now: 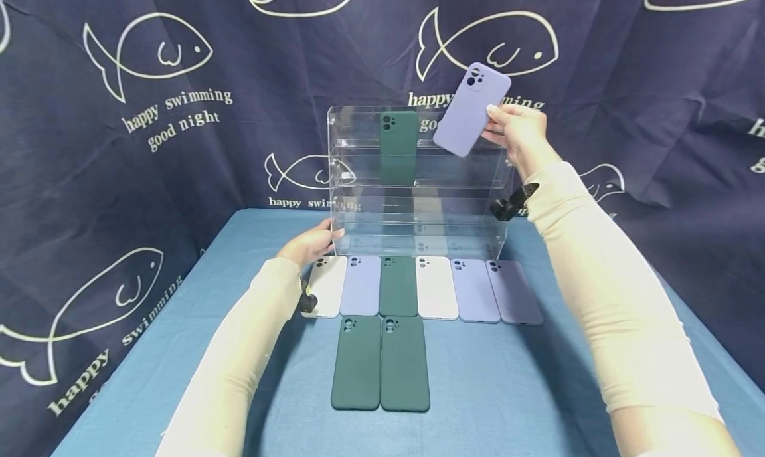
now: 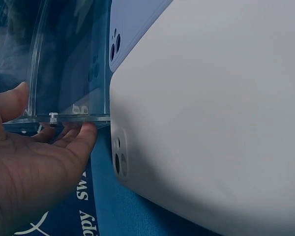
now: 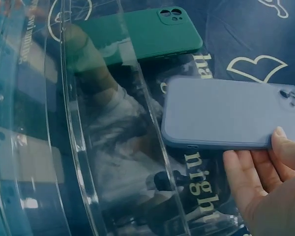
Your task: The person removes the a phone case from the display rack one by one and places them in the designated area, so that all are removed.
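My right hand (image 1: 521, 135) holds a lavender phone case (image 1: 467, 115) by its right edge, tilted, at the top right of a clear acrylic display rack (image 1: 331, 178). In the right wrist view, the thumb lies on the face of the case and the fingers lie along its edge and behind it. On the rack's top tier stands a dark green phone case (image 1: 398, 145), left of the held one. My left hand (image 1: 307, 243) grips the rack's lower left side panel; in the left wrist view, the thumb and fingers are on opposite sides of the panel.
In front of the rack lies a row of phone cases: white (image 1: 327, 287), lavender (image 1: 361, 285), green (image 1: 398, 291), white (image 1: 437, 291), lavender (image 1: 475, 294) and purple (image 1: 516, 297). Nearer are two green cases (image 1: 356, 370). A dark blue fish-print curtain (image 1: 287, 65) hangs behind the blue tabletop (image 1: 478, 397).
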### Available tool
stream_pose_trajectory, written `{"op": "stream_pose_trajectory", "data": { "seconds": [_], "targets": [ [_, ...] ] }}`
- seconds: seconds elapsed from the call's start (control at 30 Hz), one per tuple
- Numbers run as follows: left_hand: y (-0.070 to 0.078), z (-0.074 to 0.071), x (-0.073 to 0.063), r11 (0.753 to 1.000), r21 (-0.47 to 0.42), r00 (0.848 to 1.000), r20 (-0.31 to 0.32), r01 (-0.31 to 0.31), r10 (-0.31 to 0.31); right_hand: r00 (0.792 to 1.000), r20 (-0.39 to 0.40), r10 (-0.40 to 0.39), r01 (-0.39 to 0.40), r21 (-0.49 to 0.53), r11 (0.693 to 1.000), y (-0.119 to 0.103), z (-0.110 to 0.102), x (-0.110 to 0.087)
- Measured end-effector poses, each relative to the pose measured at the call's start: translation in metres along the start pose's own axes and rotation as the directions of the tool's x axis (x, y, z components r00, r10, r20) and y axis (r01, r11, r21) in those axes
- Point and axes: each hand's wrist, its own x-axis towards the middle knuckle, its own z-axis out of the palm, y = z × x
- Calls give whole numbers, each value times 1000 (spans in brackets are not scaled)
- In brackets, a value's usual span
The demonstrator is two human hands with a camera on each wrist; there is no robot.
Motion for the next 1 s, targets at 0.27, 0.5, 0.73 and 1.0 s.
{"op": "stream_pose_trajectory", "data": {
  "seconds": [0.27, 0.5, 0.73, 1.0],
  "targets": [
    [0, 1, 0, 1000, -6, 1000, -1, 4, -4, 999, 24, -44, 45, -21, 999, -2, -9, -12],
    [1, -1, 0, 1000, 0, 1000, 10, -9, 9, 996, 80, -40, 45, -62, 997, -1, -15, -24],
    [-1, -2, 3, 1000, 2, 1000, 12, -16, 16, 987, 159, -38, 69, -197, 978, 11, -18, -43],
    [-1, 0, 2, 1000, 1, 1000, 11, -10, 10, 976, 216, 11, 77, -396, 915, 28, -20, -60]
  ]
}}
